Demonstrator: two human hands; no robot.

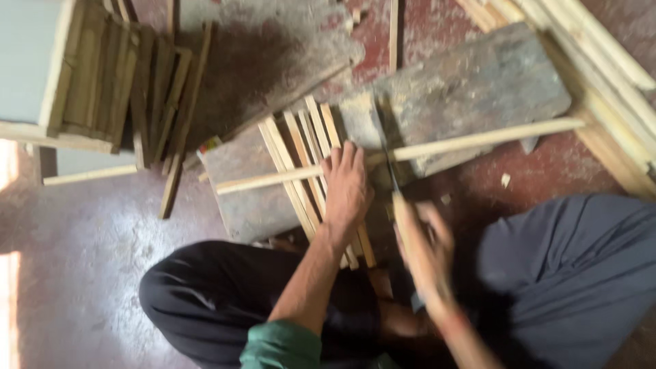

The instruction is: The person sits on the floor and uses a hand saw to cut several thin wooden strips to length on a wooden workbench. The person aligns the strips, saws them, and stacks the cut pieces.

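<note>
The person squats on the floor (89, 273) with a long thin wooden strip (410, 152) laid across a worn grey plank (478, 89). The left hand (347, 188) presses flat on the strip, fingers (345, 158) spread narrow and lying over it, pinning it where it crosses a loose bundle of short wooden slats (301, 157). The right hand (425, 249) is blurred; its fingers seem wrapped around a pale handle (402, 212), with a dark thin blade (391, 174) meeting the strip just beside the left hand. Whether this is a small saw or a knife cannot be told.

To cut well here, the strip should stay hard down on the plank, since its long free end (547, 126) reaches well past the plank's edge and will likely chatter if the pressure slackens. The blade sits near the left fingertips, so keeping those fingers behind the cut line and off its path looks wise. Strokes probably want to be light and straight, square to the strip, because such thin wood could split or pinch the blade near the end of the cut. The dark trouser knee (205, 294) and the grey one (574, 273) flank the work closely, leaving little room for the elbow. A stack of more slats (130, 89) rests at upper left.
</note>
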